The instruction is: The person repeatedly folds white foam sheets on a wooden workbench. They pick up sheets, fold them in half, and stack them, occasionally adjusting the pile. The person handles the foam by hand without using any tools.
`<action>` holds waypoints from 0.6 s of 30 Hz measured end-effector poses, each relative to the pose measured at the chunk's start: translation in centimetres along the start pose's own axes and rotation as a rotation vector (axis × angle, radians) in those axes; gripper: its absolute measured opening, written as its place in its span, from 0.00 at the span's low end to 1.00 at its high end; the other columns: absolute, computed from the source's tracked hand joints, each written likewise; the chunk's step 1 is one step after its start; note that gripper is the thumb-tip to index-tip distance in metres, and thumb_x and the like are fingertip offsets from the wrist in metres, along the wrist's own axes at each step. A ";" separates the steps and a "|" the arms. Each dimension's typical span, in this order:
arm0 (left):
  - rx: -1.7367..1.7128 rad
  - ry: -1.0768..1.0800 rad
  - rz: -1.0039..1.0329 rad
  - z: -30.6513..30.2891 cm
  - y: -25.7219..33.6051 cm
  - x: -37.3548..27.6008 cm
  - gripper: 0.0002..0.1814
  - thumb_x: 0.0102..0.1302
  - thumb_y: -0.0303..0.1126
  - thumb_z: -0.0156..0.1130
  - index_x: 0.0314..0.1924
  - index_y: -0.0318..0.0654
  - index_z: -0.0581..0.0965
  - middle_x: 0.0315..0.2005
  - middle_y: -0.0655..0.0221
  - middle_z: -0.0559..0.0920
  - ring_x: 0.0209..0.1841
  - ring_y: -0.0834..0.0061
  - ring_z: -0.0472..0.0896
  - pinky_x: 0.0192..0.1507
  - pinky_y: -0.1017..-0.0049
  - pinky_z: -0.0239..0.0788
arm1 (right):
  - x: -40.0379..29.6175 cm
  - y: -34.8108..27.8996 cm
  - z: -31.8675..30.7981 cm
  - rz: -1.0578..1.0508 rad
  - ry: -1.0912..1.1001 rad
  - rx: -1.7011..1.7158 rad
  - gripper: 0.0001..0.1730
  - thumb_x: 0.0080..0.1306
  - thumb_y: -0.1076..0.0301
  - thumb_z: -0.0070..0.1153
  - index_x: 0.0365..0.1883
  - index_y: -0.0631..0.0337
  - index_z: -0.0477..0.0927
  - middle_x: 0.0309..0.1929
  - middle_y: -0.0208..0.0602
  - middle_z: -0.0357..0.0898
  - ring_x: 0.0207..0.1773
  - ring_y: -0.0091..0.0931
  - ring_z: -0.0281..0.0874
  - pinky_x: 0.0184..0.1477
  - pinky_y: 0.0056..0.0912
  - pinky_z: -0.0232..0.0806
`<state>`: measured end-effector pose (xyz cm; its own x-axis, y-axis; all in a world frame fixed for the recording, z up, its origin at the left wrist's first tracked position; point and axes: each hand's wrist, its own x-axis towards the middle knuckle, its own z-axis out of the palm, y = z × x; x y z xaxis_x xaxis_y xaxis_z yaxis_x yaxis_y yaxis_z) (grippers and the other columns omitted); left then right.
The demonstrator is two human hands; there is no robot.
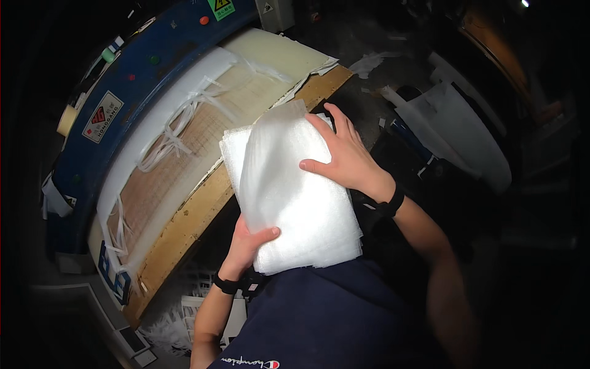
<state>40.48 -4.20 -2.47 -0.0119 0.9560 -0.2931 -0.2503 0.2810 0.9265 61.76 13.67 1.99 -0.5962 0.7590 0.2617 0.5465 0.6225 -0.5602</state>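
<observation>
A stack of thin white foam sheets (304, 217) rests against the front of my shirt, tilted up towards me. My left hand (246, 244) grips its lower left edge, thumb on top and fingers hidden beneath. At the upper right, my right hand (345, 159) lies on the stack with its fingers spread and the thumb over the top face. The topmost sheet (272, 133) bulges up and its far corner stands clear of the sheets under it. Whether the right fingertips pinch any sheets cannot be made out.
Beyond the stack stands a blue press machine (152, 69) with coloured buttons. Its pale bed (267, 50) has a wooden front edge (193, 217). Curled white foam strips (170, 138) lie on the brown board (147, 189). Foam scraps (168, 327) cover the floor; large white sheeting (456, 124) is at right.
</observation>
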 end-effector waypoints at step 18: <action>0.121 0.076 0.402 -8.9 -6.6 -6.8 0.29 0.55 0.28 0.75 0.58 0.33 0.76 0.55 0.62 0.80 0.55 0.66 0.79 0.58 0.66 0.70 | -0.4 -1.9 10.6 0.350 -0.561 1.461 0.58 0.62 0.38 0.57 0.77 0.61 0.41 0.74 0.49 0.52 0.74 0.38 0.55 0.71 0.44 0.55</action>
<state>33.62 -13.26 -8.65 -0.1583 0.9838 0.0848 -0.0961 -0.1008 0.9903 54.72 10.11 -5.38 -0.8786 0.4504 -0.1585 -0.1115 -0.5162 -0.8492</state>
